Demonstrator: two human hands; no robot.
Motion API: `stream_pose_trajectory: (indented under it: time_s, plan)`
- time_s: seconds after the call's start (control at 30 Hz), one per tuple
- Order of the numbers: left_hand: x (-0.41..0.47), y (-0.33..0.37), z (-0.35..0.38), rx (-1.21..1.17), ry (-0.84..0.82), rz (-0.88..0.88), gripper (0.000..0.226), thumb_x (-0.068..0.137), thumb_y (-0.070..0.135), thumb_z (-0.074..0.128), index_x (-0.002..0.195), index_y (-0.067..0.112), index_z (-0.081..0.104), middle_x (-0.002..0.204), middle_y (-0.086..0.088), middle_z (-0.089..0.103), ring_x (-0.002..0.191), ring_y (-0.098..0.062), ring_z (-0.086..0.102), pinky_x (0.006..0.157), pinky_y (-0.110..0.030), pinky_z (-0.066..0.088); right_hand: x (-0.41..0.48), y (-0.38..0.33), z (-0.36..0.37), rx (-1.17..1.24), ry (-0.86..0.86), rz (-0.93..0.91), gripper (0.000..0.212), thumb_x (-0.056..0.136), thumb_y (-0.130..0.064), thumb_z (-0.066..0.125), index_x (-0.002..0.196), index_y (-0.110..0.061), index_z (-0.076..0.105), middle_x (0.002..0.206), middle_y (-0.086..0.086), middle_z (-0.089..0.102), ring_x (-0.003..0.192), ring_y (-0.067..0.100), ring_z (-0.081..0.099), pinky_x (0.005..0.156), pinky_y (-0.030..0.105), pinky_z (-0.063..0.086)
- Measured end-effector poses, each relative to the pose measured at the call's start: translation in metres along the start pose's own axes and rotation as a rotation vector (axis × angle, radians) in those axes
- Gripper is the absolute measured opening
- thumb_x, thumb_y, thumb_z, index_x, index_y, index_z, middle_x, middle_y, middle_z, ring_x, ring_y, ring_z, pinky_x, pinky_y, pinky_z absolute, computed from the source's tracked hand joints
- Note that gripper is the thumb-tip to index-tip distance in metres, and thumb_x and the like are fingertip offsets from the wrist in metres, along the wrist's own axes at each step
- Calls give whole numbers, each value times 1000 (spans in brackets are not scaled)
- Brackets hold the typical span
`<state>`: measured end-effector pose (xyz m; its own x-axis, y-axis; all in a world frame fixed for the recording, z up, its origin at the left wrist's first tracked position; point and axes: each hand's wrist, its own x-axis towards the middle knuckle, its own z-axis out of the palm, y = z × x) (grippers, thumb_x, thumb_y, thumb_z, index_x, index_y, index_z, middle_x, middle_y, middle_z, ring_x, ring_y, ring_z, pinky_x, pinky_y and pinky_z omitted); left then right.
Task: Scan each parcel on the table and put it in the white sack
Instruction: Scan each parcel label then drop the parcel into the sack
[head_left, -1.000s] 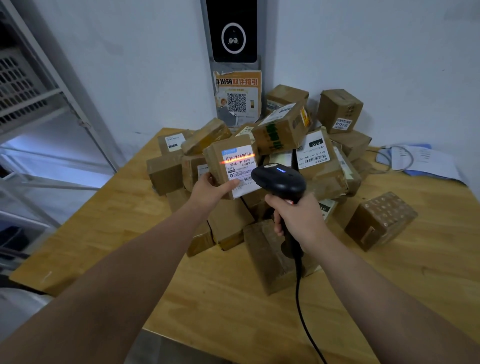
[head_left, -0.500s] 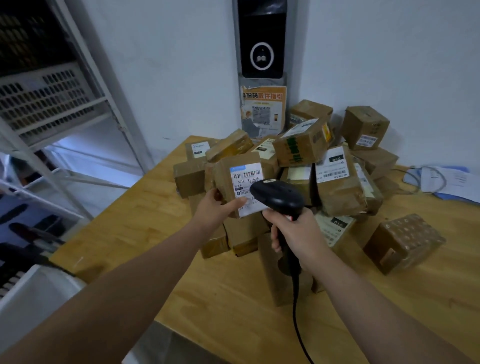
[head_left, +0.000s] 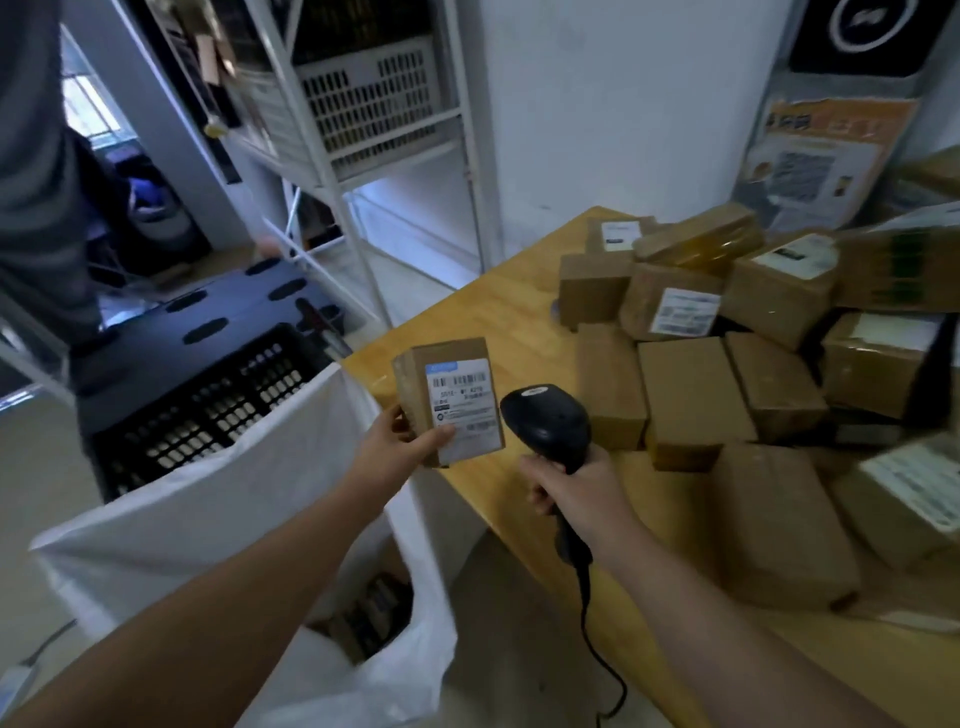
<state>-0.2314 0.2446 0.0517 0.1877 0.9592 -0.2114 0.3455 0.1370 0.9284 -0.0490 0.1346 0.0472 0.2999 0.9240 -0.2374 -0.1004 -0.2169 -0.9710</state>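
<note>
1. White sack (head_left: 197, 519): stands against the left edge of the counter (head_left: 519, 312), mouth open. Blurred items lie at its bottom; their type cannot be determined.
2. Cable (head_left: 597, 654): black, hangs from the scanner handle and drops in front of the counter's near edge.
3. Right hand (head_left: 576, 493): fingers wrapped around the handle of the black scanner (head_left: 545, 421). The scanner head sits above the near left part of the counter.
4. Left hand (head_left: 400, 452): grips the lower corner of one parcel (head_left: 452, 400), thumb pressed on the labelled face. The parcel is held upright in the air over the counter's left edge, label toward the camera, just beside the scanner head and outside the sack.
5. Remaining parcels (head_left: 691, 395): brown boxes piled on the counter's right and rear areas, several with white labels.
6. Black crate (head_left: 208, 405): on the floor left of the counter, beyond the sack.
7. White rack (head_left: 363, 130): beyond the counter's left side, carrying a pale slotted basket.
8. Poster (head_left: 821, 156): on the wall behind the counter.
</note>
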Motion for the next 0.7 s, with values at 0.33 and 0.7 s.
stream_pose_trajectory:
  time_s: [0.33,0.7]
  plan:
    - [-3,-146,-122,89,47,-254,46,79,28,78,116,14,54,103,-3,67,93,-21,68,86,-45,57,24,122,140,-173,-50,-16,39,61,-31,72,96,-17,63,84,-5,67,81,12,65,70,30,52]
    - [77,-271,-167,362,-94,-339,24,85,35,72,99,20,58,99,4,65,79,-10,60,68,-18,49,75,214,220,-677,18,121,88,76,-29,81,146,-1,35,163,5,6,149,28,10,118,43,20]
